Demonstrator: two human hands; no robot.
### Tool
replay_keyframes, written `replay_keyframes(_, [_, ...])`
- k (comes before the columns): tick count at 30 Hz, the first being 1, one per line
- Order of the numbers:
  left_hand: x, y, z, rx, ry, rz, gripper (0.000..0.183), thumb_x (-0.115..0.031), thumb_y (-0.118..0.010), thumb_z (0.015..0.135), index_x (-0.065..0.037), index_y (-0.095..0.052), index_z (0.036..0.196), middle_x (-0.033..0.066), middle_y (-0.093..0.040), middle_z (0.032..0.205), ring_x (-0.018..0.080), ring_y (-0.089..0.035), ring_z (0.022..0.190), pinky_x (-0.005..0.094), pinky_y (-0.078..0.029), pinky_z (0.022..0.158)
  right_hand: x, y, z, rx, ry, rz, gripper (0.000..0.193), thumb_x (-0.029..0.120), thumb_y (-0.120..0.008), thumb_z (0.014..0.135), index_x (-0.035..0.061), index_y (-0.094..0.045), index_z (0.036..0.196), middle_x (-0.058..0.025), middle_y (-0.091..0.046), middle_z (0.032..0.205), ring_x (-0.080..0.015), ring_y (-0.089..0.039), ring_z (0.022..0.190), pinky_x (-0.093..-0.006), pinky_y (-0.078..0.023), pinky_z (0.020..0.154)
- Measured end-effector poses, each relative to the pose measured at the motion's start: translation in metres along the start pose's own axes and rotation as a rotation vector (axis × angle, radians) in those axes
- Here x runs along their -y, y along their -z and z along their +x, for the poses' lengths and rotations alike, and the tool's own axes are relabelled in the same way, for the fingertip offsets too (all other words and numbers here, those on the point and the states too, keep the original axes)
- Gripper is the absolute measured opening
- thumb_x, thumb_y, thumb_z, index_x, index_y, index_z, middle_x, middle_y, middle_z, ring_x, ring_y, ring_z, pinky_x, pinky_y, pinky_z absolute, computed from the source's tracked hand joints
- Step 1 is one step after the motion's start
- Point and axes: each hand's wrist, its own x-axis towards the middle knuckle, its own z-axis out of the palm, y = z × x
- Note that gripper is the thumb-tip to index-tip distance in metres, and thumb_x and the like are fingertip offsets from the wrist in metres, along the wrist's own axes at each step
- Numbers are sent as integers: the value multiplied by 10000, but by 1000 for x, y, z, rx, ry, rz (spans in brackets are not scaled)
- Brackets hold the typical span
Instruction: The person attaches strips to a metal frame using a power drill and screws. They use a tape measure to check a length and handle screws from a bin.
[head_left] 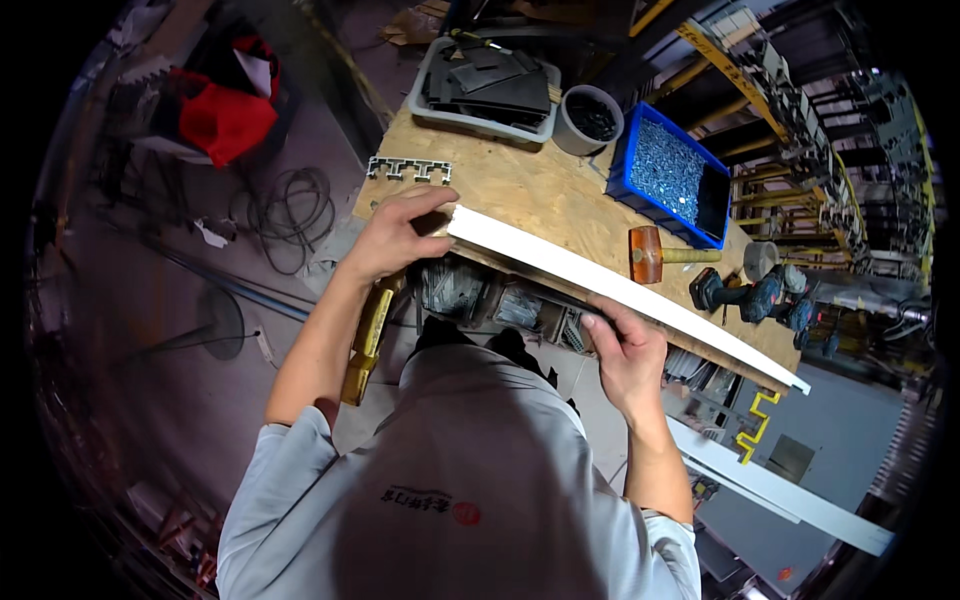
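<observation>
A long white profile bar point(580, 262) lies along the near edge of the wooden workbench, running from centre left to far right. My left hand point(400, 232) is at its left end, fingers on the far side and thumb on the near side, closed about the end. My right hand point(632, 352) is at the near side of the bar, about midway along. Its thumb and fingers are pinched on a thin dark strip point(558, 294) running along the bar's near side. Fingers partly hide where the strip ends.
On the workbench point(520, 185) stand a tray of dark plates point(430, 110), a round tub point(588, 120), a blue bin of small metal parts point(665, 170), an orange-headed mallet point(646, 255) and power drills point(762, 298). A cut metal profile point(410, 169) lies left. Cables point(290, 215) coil on the floor.
</observation>
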Motion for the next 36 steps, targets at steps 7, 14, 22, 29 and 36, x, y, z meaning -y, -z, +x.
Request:
replay_keyframes(7, [14,-2,8,100,56,-193,458,-50,-825,802,21,-733,1245,70,-706,1042,160,-654,953,294,-514,869,-11,-27,33,-55,339,-350,217,59,-859,833,18,-816,1041,-136,-655,941,-337,-619,905,-430,-516,811])
replay_keyframes(14, [18,-3,2,88,98,-188,511,10,-822,787,19,-717,1287,82,-714,1054,159,-659,976,300,-520,887,-28,-43,41,-9,440,-254,255,18,-849,821,10,-800,1072,-125,-660,937,-329,-602,903,-416,-508,814])
replay_keyframes(22, [-13,0,14,37,-373,112,508,30,-860,706,9,-711,1190,143,-707,1175,327,-671,1087,380,-547,924,-31,-41,53,47,503,-277,258,35,-860,806,44,-801,1058,-102,-639,913,-318,-581,889,-425,-490,802])
replay_keyframes(29, [-6,-13,31,167,-488,190,374,21,-869,703,-7,-721,1045,150,-697,1158,340,-679,1082,404,-569,872,-36,-43,58,32,500,-294,258,52,-874,785,67,-809,1033,-97,-617,906,-316,-575,898,-438,-477,818])
replay_keyframes(36, [16,-27,27,183,-497,246,373,-71,-872,796,-60,-718,1135,148,-718,1167,355,-704,1057,422,-597,875,-49,-35,46,-15,490,-343,362,95,-856,790,34,-778,1139,-185,-639,999,-419,-601,990,-523,-502,887])
